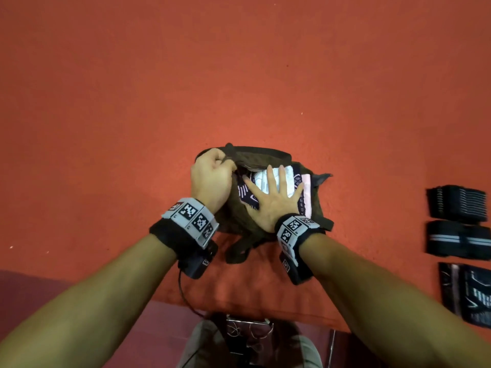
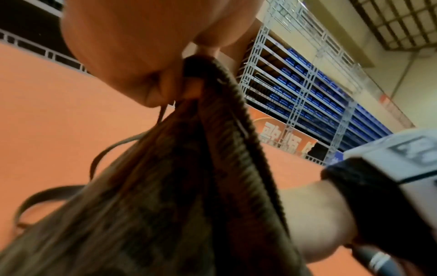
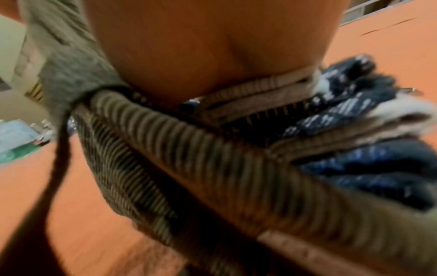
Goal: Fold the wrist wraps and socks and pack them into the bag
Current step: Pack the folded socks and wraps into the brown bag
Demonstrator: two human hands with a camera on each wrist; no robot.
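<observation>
A dark brown corduroy bag (image 1: 236,216) lies open on the orange floor. My left hand (image 1: 212,173) grips the rim of its opening at the left; the left wrist view shows those fingers curled round the ribbed bag edge (image 2: 227,104). My right hand (image 1: 273,192) lies flat, fingers spread, pressing on folded socks (image 1: 292,179) inside the opening: navy patterned, white and pale pink pieces. The right wrist view shows my palm (image 3: 212,56) on the stacked navy socks (image 3: 350,149) behind the bag's rim (image 3: 212,149).
At the right edge of the floor lie a black ribbed wrap (image 1: 457,205), a black wrist wrap with a grey stripe (image 1: 459,240) and a dark patterned sock (image 1: 467,293). A bag strap (image 1: 239,253) trails toward me. Shelving (image 2: 307,93) stands beyond the floor.
</observation>
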